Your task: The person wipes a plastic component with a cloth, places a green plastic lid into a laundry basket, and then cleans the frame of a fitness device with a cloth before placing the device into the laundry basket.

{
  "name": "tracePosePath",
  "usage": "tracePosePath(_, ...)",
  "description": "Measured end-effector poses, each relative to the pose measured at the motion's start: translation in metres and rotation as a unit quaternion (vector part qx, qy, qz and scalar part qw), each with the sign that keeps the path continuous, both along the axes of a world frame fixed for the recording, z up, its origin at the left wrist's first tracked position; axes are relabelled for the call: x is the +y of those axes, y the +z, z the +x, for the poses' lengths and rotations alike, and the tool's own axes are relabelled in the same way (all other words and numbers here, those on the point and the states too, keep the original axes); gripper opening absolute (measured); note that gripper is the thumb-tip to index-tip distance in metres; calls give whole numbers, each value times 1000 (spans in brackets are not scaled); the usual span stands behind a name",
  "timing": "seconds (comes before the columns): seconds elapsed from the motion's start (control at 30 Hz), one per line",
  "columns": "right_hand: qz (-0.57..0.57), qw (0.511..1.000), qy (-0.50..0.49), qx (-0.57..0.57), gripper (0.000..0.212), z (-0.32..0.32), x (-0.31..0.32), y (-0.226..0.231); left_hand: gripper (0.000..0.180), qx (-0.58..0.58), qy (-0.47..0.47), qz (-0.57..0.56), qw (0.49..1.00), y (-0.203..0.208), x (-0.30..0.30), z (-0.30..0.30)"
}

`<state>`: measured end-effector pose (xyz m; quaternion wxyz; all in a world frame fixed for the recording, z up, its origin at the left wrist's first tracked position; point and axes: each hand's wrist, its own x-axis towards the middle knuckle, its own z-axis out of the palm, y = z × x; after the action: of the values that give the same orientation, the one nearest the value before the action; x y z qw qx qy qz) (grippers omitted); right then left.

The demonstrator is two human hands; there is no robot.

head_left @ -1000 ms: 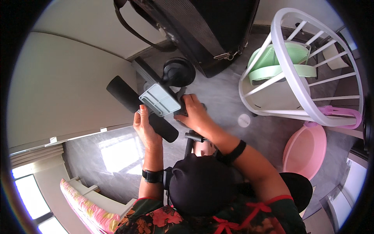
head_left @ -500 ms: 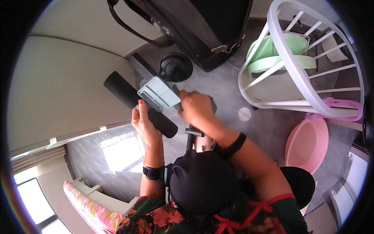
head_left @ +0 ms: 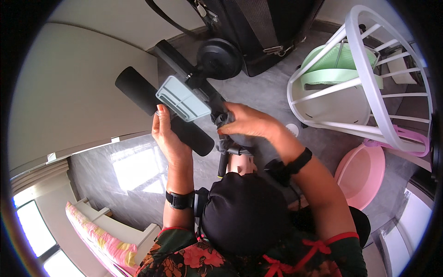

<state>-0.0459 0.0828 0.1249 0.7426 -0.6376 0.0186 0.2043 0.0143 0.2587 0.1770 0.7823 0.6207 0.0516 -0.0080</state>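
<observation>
Two black foam rollers, or one long roller, cross a dark metal frame that looks like exercise equipment. My left hand is closed around the foam roller, thumb on top. Over the roller's middle sits a pale blue-grey plastic tray with raised ribs. At the frame's bar, just right of the tray, my right hand pinches a crumpled dark grey cloth. The cloth lies against the bar, and some of my right fingers are hidden.
A round black disc is on the frame beside a large black bag. To the right stand a white barred rack with a green basin, and a pink basin. A pale cabinet borders the left.
My right hand has shifted slightly right, and the dark cloth now shows at its fingertips. The left hand keeps its hold on the roller. The whole view has moved a little.
</observation>
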Motion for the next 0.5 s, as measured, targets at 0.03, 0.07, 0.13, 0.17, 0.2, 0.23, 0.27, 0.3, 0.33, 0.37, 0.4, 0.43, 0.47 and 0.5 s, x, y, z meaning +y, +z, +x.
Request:
tracePosePath(0.03,-21,1000,21,-1,44,1,0,-1,27,-1,0,-5,1000,-10,10,5)
tracePosePath(0.07,-22,1000,21,-1,44,0,-1,0,32,-2,-3,-14,1000,-12,11,9)
tracePosePath(0.13,-35,999,18,-13,41,-4,-1,3,34,4,10,-37,999,-15,13,13)
tracePosePath(0.17,-34,999,19,-12,41,-7,0,3,34,21,20,-55,998,-14,14,13)
tracePosePath(0.2,-38,999,11,-20,38,-10,2,2,34,37,29,-74,996,-12,15,14)
tracePosePath(0.23,-41,999,3,-27,35,-12,3,1,34,39,36,-73,996,-11,16,14)
tracePosePath(0.27,-45,998,-6,-35,32,-15,2,0,34,40,35,-73,996,-11,16,14)
tracePosePath(0.3,-59,998,6,-37,36,-18,1,-11,36,37,32,-81,995,-11,17,16)
tracePosePath(0.33,-60,998,5,-36,36,-22,-3,-14,38,35,29,-89,995,-12,17,17)
tracePosePath(0.37,-37,999,13,-25,38,-26,-4,-18,43,72,54,-83,992,-5,18,16)
tracePosePath(0.4,-14,1000,21,-13,39,-31,-6,-21,45,69,52,-77,993,-5,23,19)
tracePosePath(0.43,-15,999,25,18,42,-35,-8,-24,45,66,51,-81,993,-6,26,22)
tracePosePath(0.47,-16,999,24,18,42,-39,-14,-24,45,63,49,-89,993,-5,26,24)
tracePosePath(0.5,-56,998,38,2,43,-42,-20,-23,45,63,48,-90,993,-3,25,25)
